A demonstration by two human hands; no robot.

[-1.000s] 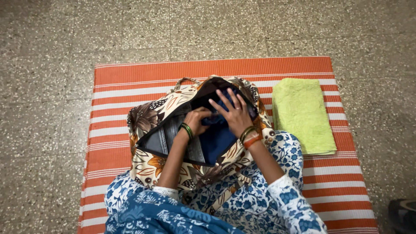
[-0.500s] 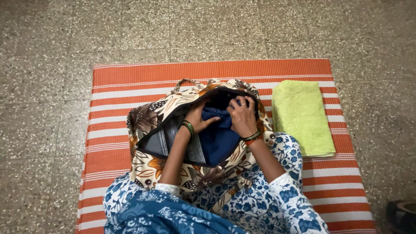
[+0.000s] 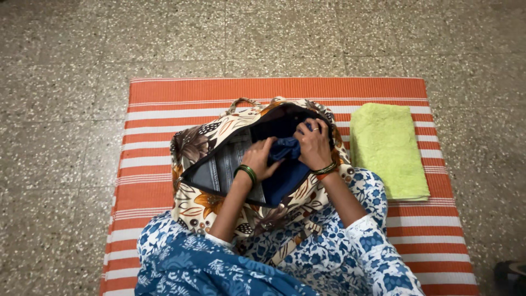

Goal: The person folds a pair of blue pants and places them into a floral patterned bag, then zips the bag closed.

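Observation:
A floral cloth bag point(image 3: 197, 145) in cream, brown and orange lies open on my lap. Inside it are folded grey-blue denim point(image 3: 227, 164) and a dark blue garment point(image 3: 285, 175). My left hand point(image 3: 260, 159) rests flat on the clothes in the bag, its fingers against the blue garment. My right hand point(image 3: 313, 143) is curled around a bunched part of the blue garment near the bag's far rim. Both wrists wear bangles.
I sit on an orange and white striped mat point(image 3: 164, 118) over a speckled stone floor point(image 3: 66, 109). A folded lime-green towel point(image 3: 386, 148) lies on the mat to the right of the bag. A dark object point(image 3: 512, 274) shows at the bottom right corner.
My right hand went from spread flat over the blue garment to curled on a bunch of it. My left hand slid a little toward me. The view shifted slightly.

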